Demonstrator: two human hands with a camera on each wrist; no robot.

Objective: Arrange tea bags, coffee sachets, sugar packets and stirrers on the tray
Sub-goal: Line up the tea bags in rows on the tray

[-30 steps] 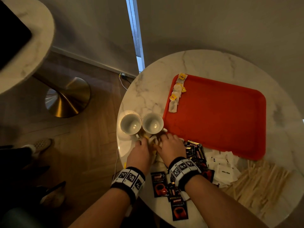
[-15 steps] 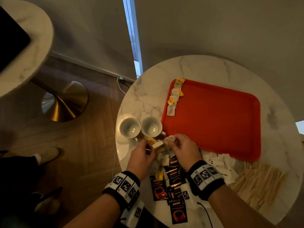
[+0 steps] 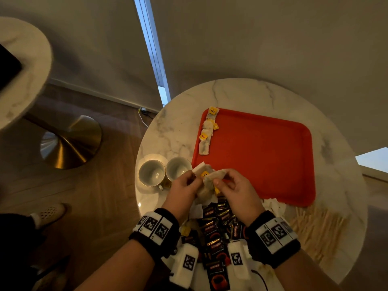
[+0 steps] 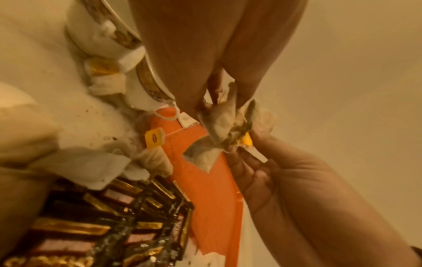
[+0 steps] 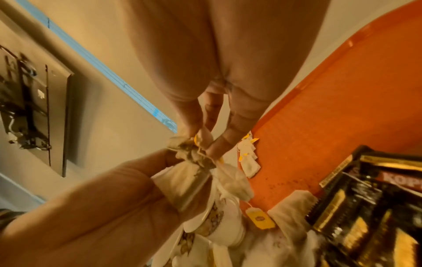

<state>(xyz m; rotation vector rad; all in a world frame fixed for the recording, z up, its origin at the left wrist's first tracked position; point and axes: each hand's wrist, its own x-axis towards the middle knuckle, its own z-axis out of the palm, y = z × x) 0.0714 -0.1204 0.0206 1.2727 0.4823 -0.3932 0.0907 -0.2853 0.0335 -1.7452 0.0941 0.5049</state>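
**Tea bags held between both hands at the tray's near-left corner**

Pinching from either side, the left hand [image 3: 184, 191] and right hand [image 3: 237, 190] held a bunch of tea bags [image 3: 210, 179] in the air above the near-left corner of the red tray [image 3: 262, 156]. In the head view the bunch's long axis ran roughly left to right between the hands. A row of tea bags [image 3: 206, 131] lay end to end along the tray's left rim, running near to far. Coffee sachets [image 3: 214, 227], sugar packets [image 3: 273, 204] and stirrers [image 3: 315, 225] lay on the marble table [image 3: 241, 95]; two cups [image 3: 163, 172] stood left of the tray.

Left wrist view: left fingers [image 4: 205, 75] gripped the crumpled bags' upper end; the right hand's fingertips pinched a yellow tag [image 4: 247, 140].

Right wrist view: right fingertips [image 5: 221, 142] were pressed together on the bunch's top, the bags hanging downward.
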